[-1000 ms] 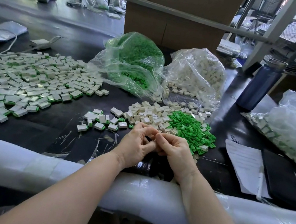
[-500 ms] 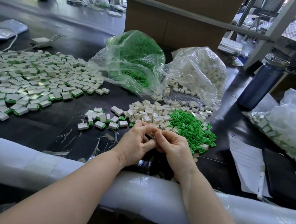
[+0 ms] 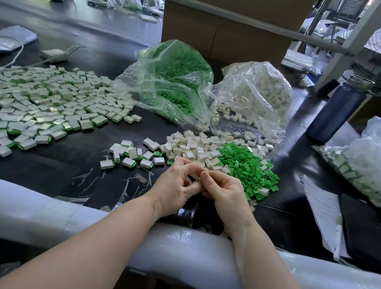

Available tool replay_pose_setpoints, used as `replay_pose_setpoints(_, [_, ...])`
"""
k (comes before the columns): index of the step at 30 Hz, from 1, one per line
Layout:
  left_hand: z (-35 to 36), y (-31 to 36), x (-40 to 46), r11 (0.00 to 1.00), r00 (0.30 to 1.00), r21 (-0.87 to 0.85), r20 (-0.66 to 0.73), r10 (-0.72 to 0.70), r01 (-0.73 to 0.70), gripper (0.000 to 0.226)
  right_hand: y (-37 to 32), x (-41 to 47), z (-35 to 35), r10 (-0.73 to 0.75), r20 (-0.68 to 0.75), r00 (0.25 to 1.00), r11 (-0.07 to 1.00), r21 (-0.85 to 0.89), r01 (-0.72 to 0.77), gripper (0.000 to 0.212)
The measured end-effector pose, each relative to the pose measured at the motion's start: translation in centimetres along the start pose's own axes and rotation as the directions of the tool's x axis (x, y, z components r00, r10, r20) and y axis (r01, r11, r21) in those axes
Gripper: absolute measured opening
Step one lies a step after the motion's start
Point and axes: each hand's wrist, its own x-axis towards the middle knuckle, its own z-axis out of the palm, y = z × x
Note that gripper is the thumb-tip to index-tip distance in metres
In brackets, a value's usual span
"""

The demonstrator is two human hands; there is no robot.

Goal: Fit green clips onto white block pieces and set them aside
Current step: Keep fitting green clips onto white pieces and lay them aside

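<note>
While both hands stay together, left hand and right hand fingers still pinch one hidden piece.

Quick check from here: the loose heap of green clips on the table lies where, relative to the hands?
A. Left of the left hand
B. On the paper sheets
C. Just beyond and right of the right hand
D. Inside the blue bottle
C: the green clips lie in a heap on the black table just past and right of the right hand, next to the loose white blocks.
</note>
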Motion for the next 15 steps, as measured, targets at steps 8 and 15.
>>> replay_pose_setpoints(8, [-0.11, 0.41, -0.39, 1.000, 1.000, 0.012, 0.023, 0.011, -0.011, 0.022, -0.20, -0.08, 0.03, 0.037, -0.014, 0.999, 0.997, 0.065, -0.036, 0.021])
replay_pose_setpoints(15, [0.07, 0.48, -0.35, 0.994, 0.999, 0.101, 0.029, 0.025, -0.027, 0.019, -0.26, -0.08, 0.17, 0.081, -0.046, 0.996, 0.995, 0.058, -0.079, 0.022])
